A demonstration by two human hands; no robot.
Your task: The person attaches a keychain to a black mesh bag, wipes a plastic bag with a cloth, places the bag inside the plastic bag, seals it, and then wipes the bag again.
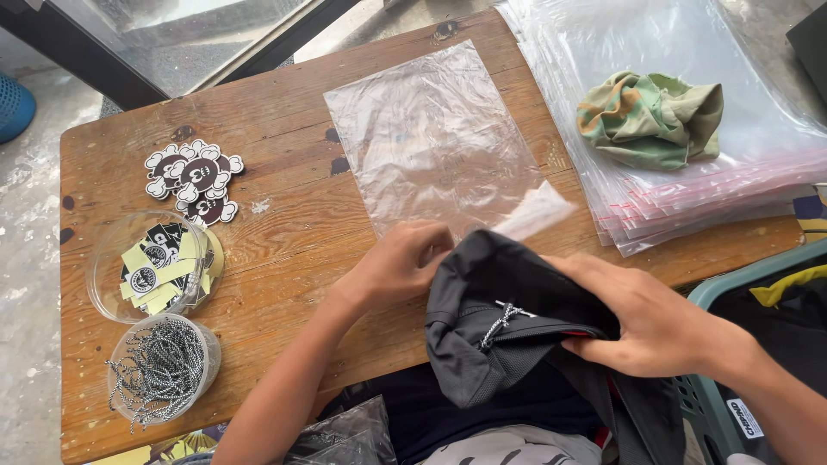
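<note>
Black folded garment gripped by both hands, left hand pinching its top edge, fingertips hidden, right hand clamped over its side, clear plastic bag partly covered.

On my bench I count two clear tubs; one black garment; one loose clear bag; one stack of zip bags; one camouflage cloth; one sticker pile.

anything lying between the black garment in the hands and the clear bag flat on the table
Nothing visible. The black garment, held by the left hand and right hand, sits right at the near edge of the clear bag.
</note>
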